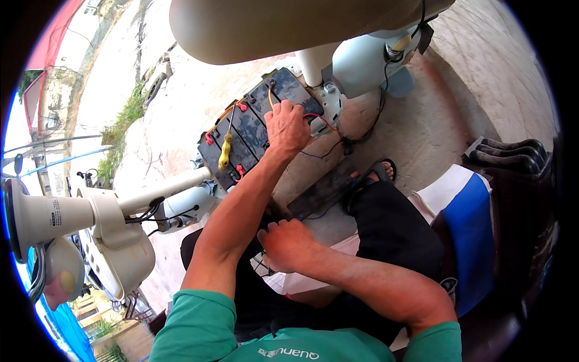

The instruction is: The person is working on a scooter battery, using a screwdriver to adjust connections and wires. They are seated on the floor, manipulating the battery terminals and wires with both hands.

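- Two hands: left hand (288,128) bent over one row of black batteries (294,92), right hand (288,246) half-curled, apart from them; cannot tell whether either pinches anything
- One yellow-handled screwdriver (225,151), lying on the batteries

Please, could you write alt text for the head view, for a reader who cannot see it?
A person's left hand is at a row of dark, wired batteries, on which a yellow-handled screwdriver lies. The right hand is nearer the green shirt.
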Demonstrator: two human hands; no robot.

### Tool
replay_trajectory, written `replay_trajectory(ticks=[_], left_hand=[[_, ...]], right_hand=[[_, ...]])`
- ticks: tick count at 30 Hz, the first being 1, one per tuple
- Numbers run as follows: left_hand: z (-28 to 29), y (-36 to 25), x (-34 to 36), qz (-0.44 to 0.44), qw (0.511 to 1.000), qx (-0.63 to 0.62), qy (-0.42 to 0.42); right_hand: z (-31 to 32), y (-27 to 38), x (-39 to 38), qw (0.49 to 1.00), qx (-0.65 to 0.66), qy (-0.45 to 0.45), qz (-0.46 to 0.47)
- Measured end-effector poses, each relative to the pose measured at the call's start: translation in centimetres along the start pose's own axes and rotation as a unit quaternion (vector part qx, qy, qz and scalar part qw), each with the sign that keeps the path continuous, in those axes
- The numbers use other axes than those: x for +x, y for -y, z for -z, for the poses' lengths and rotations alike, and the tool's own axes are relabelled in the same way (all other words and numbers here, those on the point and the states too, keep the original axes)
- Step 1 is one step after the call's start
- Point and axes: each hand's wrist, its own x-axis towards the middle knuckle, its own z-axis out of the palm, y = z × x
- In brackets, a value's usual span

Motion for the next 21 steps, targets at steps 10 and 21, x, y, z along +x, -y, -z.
replay_trajectory(ticks=[10, 21], left_hand=[[-1.8, 1.8, 0.1, 0.01, 0.999, -0.032, 0.021], [-1.5, 2.7, 0.0, -0.029, 0.998, -0.05, 0.009]], right_hand=[[-0.1, 0.2, -0.1, 1.0, 0.012, -0.008, 0.005], [-0.2, 0.2, -0.3, 0.999, 0.007, -0.043, 0.007]])
